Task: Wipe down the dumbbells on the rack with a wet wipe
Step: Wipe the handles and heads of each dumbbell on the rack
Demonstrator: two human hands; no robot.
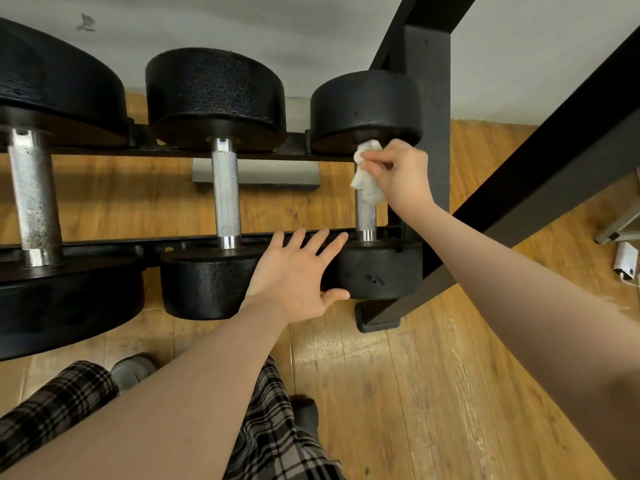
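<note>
Dumbbell [367, 216] at the rack's [104, 245] right end lies handle near-to-far, and the right hand [398, 171] pinches the wipe [367, 181] against the handle's far part, while the left hand [298, 271], fingers spread, presses its near head, so wiping likely runs nearward.

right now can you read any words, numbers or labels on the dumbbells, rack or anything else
No readable text anywhere in this view.
Right dumbbell: faint marks on its near head, too blurred to read.
Middle dumbbell and left dumbbell: no numbers or labels visible.
Rack: no label visible.
Wipe, held in the right hand: plain white, no print.
White object on the floor at the right edge: any marking is too small to read.
</note>
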